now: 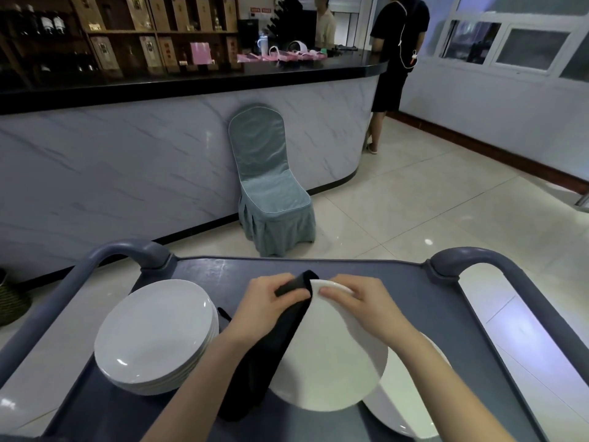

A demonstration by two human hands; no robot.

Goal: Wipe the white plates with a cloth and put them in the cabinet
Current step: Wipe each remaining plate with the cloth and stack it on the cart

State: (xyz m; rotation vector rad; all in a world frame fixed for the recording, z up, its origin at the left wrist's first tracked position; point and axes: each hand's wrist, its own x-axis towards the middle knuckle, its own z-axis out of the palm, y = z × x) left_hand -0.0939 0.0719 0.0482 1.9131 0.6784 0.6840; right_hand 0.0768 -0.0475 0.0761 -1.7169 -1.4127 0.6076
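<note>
Black cloth [271,352] hangs in a long fold from the left hand [267,301], whose fingers [282,282] are curled tight round its upper end and press it against the left rim of a white plate [334,362]. The right hand [366,301] grips the same plate at its far rim, fingers [338,292] bent over the edge. The plate is held tilted between the two hands, over the middle of the blue-grey cart [223,269] and towards its near edge. Its far rim is raised. Whether its lower rim touches anything cannot be told.

A stack of white plates [153,333] sits on the left side of the cart, just beside the hanging cloth. More white plates [404,409] lie towards the near right corner, partly hidden under the held plate and the right forearm. A curved handle [127,248] rises at the far left corner of the cart, and another [471,255] at the far right corner.

Beyond the far edge, a chair [271,193] in a pale blue cover stands on the tiled floor [430,202] against a marble-patterned bar counter [127,154] with a dark top. Shelves [127,33] of bottles and boxes stand behind it. One person in black [395,52] stands at the counter's right end, and a second person [325,23] stands behind it.
</note>
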